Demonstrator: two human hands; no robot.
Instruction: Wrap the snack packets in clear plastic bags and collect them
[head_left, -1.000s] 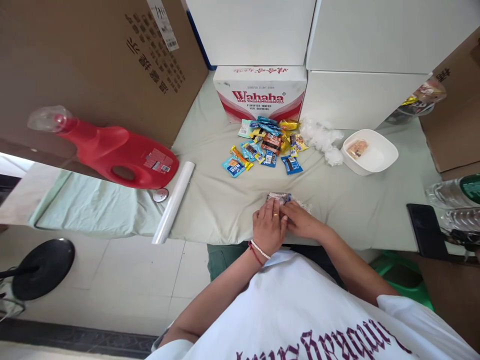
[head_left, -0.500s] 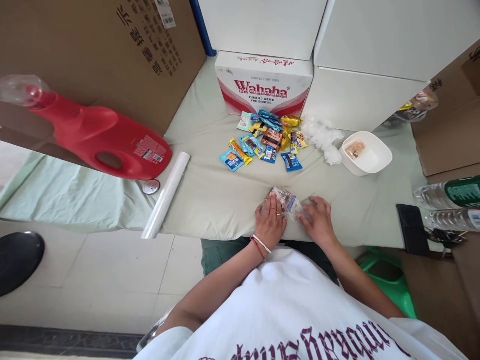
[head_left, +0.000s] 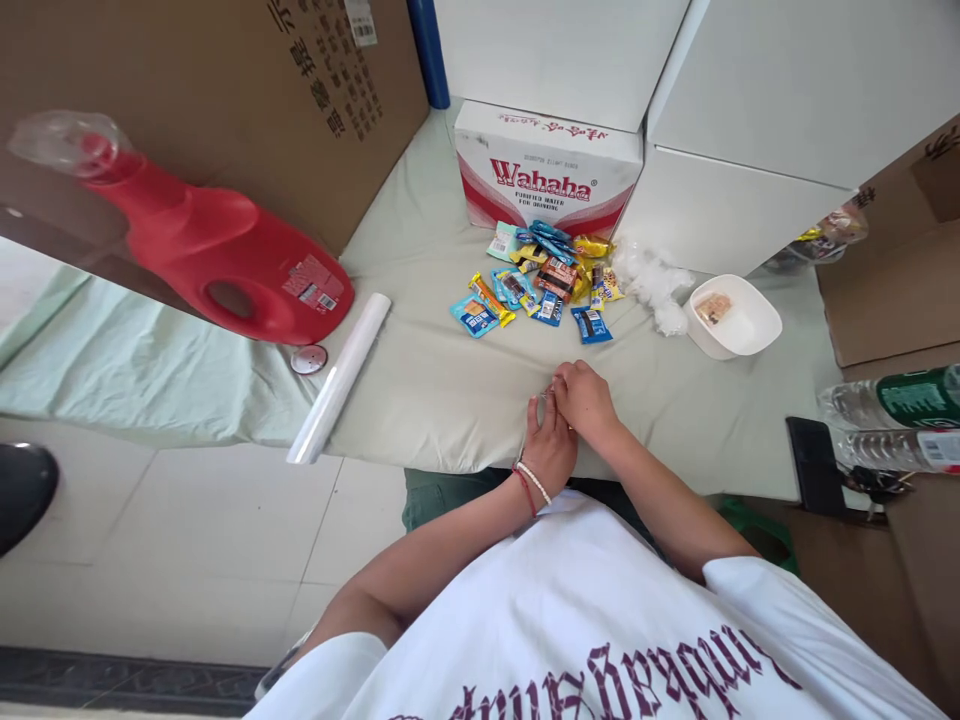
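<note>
A sliver of clear plastic wrap (head_left: 541, 403) shows at the fingertips of your left hand (head_left: 551, 450). It lies on the pale green cloth (head_left: 442, 390) close to the table's front edge, and the rest of it is hidden under your hands. Your right hand (head_left: 586, 400) lies across the left fingers, so the two hands touch and press down together. Whether either one is pinching the wrap cannot be told.

Just beyond your hands is a pile of snack packets (head_left: 547, 285), with crumpled clear plastic (head_left: 654, 282) beside it. Further right, a white bowl (head_left: 750, 328) holds one packet. The Wahaha box (head_left: 553, 180) stands behind the pile.

To your left lie a roll of clear film (head_left: 341, 378) and a red detergent jug (head_left: 217, 262). Well to your right are a black phone (head_left: 808, 452) and water bottles (head_left: 900, 400).
</note>
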